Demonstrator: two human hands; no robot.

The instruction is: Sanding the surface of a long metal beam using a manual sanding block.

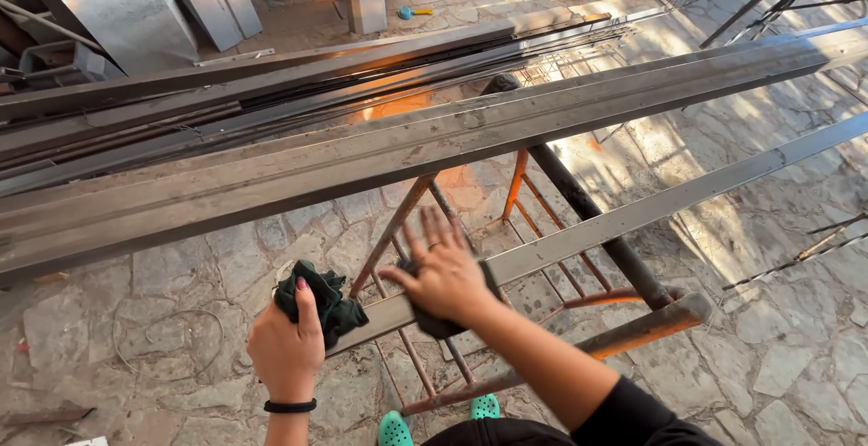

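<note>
Cloth (333, 303), dark and bunched, sits in our left hand (287, 348), grip closed around it at the near end of the flat steel bar (633, 214). Our right hand (445, 276) presses a second dark rag (443, 324) onto that bar, fingers spread, above the rusty trestle (579, 301).

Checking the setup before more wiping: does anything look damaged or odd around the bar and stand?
The stand under the flat metal bar is rusty orange. Loose wire lies curled on the stone floor. The left hand and right hand each press a dark cloth on the bar.
</note>
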